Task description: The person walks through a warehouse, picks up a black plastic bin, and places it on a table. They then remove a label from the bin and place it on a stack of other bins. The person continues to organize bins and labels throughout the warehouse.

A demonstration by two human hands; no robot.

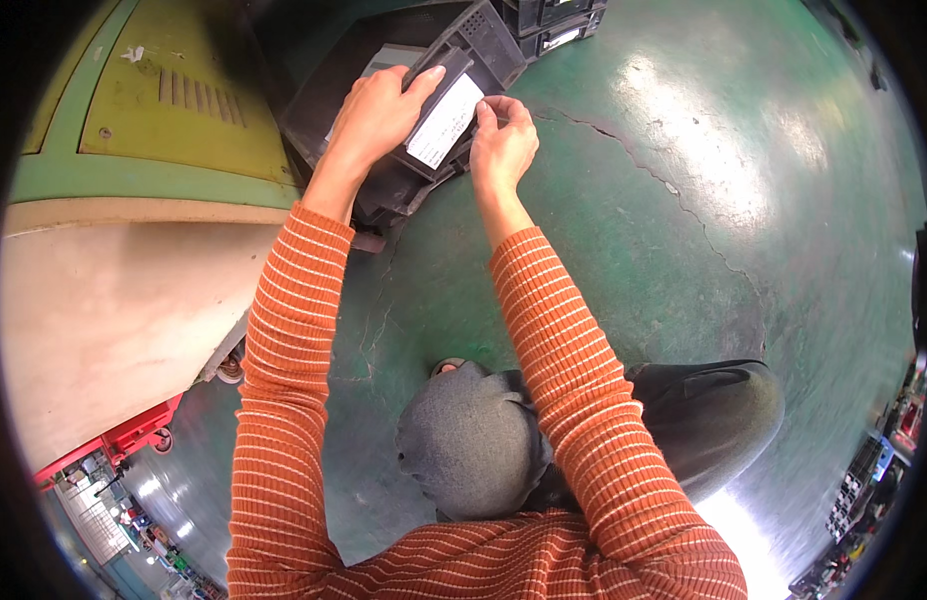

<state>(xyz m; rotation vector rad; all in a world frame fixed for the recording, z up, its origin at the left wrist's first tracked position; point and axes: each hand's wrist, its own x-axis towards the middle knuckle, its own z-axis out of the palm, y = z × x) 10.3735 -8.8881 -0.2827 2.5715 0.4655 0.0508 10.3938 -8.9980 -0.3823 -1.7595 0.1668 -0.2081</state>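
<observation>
A black plastic crate (pixel 496 48) stands at the top middle, turned at an angle to me. On its near side is a white paper label (pixel 446 122) with print on it. My left hand (pixel 382 112) grips the crate's near rim beside the label's left end, its thumb lying along the top. My right hand (pixel 505 140) is at the label's right edge, thumb and forefinger pinched together on the paper. Something flat and grey lies inside the crate, partly covered by my left hand.
More black crates (pixel 549 30) are stacked behind. A yellow-green machine cabinet (pixel 184 95) with a beige lower panel (pixel 124 310) rises close on my left. Cracks run across the green floor (pixel 624 260). Below the cabinet shows a red wheeled frame (pixel 134 435).
</observation>
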